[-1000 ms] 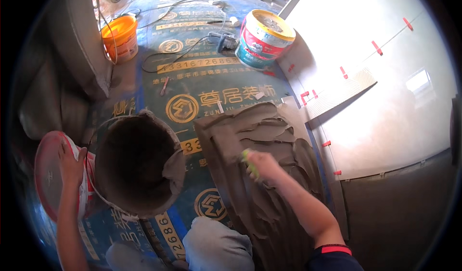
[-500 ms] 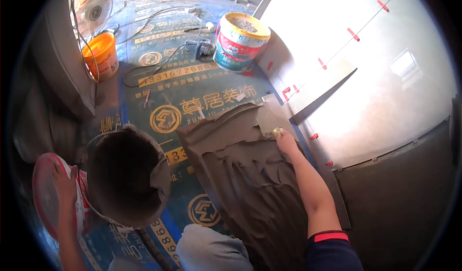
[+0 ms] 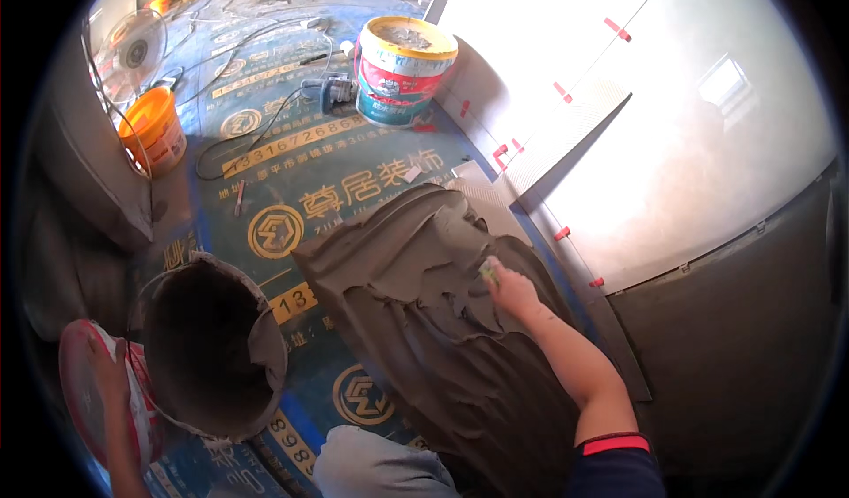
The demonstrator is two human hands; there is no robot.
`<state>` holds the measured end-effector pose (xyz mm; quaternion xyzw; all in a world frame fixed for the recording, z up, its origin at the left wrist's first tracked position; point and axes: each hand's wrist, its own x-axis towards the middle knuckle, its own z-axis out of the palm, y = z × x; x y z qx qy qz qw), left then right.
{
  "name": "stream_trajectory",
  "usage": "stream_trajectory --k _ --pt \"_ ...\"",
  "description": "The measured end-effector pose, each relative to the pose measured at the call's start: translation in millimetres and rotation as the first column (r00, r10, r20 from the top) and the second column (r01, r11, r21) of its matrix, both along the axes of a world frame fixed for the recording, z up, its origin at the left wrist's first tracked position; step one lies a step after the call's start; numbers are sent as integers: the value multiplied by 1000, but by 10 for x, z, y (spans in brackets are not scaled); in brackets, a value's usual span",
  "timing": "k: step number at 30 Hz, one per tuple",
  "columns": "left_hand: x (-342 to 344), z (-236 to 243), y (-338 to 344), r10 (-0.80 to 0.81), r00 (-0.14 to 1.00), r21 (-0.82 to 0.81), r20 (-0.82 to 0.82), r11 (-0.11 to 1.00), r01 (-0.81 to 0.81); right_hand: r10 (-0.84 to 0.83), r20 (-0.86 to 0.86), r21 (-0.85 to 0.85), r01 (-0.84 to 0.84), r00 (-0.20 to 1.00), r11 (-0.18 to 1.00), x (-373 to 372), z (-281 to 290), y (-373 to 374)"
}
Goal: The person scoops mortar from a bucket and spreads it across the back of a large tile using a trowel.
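My right hand [image 3: 513, 293] is closed around the yellow-green handle of a trowel [image 3: 489, 271]. Its blade is hard to make out against the grey-brown mortar. Under it lies a large tile slab thickly spread with ridged, wavy mortar [image 3: 442, 339]; a pale strip of bare tile [image 3: 485, 194] shows at the far right corner. At the lower left my left hand [image 3: 108, 374] rests with fingers extended on a tilted red-rimmed white bucket [image 3: 146, 401]. Beside that bucket, a dark mortar-crusted bucket [image 3: 270, 339] tips its mouth toward me, its inside in shadow.
A large bucket of grey material [image 3: 402, 82] stands beyond the slab, near a corded power tool [image 3: 329, 91]. An orange bucket [image 3: 152, 131] and a fan [image 3: 133, 51] stand far left. Glossy wall tiles [image 3: 707, 162] with red clips rise at right. Printed sheeting [image 3: 363, 175] covers the floor.
My right hand has drawn the trowel nearer and slightly left, away from the far corner, leaving smoothed mortar there. The view has shifted; my left hand stays at the red-rimmed bucket.
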<state>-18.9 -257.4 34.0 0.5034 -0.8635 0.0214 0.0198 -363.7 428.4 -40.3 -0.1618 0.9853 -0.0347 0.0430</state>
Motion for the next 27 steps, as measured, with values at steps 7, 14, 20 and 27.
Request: stream_trajectory --k 7,14,20,27 --pt "-189 172 277 29 994 -51 106 998 -24 -334 -109 -191 310 936 931 -770 -290 221" --pt "-66 145 113 -9 1000 67 18 998 7 -214 664 -565 668 716 485 -123 -80 -259" --pt "31 16 72 -63 996 55 -69 996 67 -440 67 -116 445 896 888 284 -94 -70" --pt "158 -186 -101 -212 950 -67 -229 977 202 -575 49 -215 571 817 793 266 -339 414"
